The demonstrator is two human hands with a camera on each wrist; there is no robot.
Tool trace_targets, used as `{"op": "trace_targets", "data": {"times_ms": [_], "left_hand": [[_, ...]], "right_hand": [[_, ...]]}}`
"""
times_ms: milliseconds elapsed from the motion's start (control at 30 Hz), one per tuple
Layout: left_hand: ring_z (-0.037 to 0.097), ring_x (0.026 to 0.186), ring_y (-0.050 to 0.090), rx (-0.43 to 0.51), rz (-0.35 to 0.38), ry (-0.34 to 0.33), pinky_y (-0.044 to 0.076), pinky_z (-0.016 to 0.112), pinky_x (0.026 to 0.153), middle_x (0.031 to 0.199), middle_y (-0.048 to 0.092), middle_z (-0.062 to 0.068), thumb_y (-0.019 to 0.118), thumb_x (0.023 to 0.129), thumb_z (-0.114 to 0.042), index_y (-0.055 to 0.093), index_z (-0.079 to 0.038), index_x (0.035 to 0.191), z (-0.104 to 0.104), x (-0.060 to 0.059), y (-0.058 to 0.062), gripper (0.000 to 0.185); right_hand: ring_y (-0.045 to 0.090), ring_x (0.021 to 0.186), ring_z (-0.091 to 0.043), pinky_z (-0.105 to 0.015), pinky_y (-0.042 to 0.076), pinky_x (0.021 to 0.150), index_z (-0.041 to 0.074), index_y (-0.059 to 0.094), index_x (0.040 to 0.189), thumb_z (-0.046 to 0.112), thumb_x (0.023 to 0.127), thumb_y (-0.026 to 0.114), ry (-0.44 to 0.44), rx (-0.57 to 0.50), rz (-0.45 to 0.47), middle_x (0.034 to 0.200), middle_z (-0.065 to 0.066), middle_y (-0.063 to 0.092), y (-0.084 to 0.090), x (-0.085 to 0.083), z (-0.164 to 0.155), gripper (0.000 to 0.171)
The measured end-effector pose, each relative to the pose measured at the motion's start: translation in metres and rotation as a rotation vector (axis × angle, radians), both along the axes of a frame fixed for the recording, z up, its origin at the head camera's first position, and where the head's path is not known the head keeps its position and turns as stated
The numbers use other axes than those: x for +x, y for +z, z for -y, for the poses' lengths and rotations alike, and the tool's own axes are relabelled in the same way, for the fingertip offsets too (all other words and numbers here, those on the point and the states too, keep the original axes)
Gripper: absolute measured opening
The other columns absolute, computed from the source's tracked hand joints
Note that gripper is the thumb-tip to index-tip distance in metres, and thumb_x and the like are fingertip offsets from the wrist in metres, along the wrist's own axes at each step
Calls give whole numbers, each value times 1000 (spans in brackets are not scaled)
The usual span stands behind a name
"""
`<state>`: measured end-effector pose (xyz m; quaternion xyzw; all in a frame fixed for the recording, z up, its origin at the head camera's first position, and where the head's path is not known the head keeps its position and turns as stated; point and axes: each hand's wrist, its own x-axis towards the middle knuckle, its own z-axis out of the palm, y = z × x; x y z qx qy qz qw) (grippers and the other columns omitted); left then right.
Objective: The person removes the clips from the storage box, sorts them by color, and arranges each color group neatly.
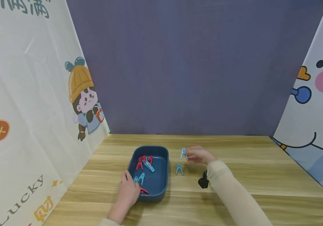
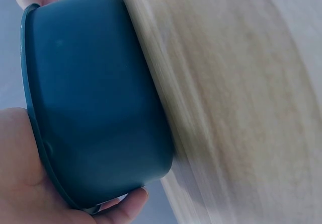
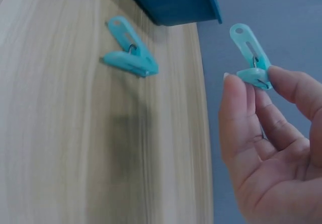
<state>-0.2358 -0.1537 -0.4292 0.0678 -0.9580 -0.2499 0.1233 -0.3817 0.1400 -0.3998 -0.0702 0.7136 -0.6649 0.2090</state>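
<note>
My right hand (image 1: 199, 154) pinches a light blue clothespin (image 3: 251, 53) between thumb and fingertips, raised to the right of a dark blue bin (image 1: 167, 169). Below that hand, a second light blue clothespin (image 1: 179, 169) stands on the table just beside the bin. At the bin's near left side, my left hand (image 1: 129, 190) grips the rim, its fingers curled at the wall in the left wrist view. Inside lie several red clothespins (image 1: 139, 164) and light blue clothespins (image 1: 149, 166), some partly hidden by the left hand.
The wood-grain table (image 1: 235, 150) runs back to a plain grey-blue backdrop (image 1: 189, 69). Printed white cloths (image 1: 37, 94) hang on both sides. A small black object (image 1: 203, 181) shows beside the right sleeve.
</note>
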Motion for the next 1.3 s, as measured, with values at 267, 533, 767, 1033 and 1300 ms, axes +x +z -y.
{"op": "trace_targets", "data": {"times_ms": [267,533,767,1033,1300], "left_hand": [[48,101,45,5,12,2,40,54,84,129,26,37,49,87,-12,19,23,133,0,0,-1,65],[48,102,45,1,25,6,40,54,85,130,26,37,49,87,-12,19,23,133,0,0,-1,65],[47,103,45,9,30,8,39,54,86,130,25,37,50,87,-13,19,22,134,-1,0,-1,66],[47,101,45,10,23,6,40,54,85,131,26,36,50,87,-13,20,22,134,-1,0,0,65],[47,100,46,12,5,-3,40,54,83,130,26,37,50,87,-12,21,23,133,-1,0,-1,65]], "right_hand": [[59,68,-13,-27,52,69,-16,41,124,3,90,53,-17,6,30,85,-8,57,-10,4,-5,41],[59,64,-12,-24,52,62,-8,53,103,2,89,53,-5,38,22,79,-8,57,-18,7,-8,18],[59,61,-11,-23,52,60,-14,50,110,1,88,53,-7,47,10,77,-7,57,-27,5,-11,26],[57,60,-10,-23,51,59,-9,53,105,2,88,53,-3,65,33,72,-4,58,-36,4,-14,20],[57,58,-12,-25,51,57,-7,57,101,5,86,57,-19,186,27,74,-7,57,-42,7,-13,20]]}}
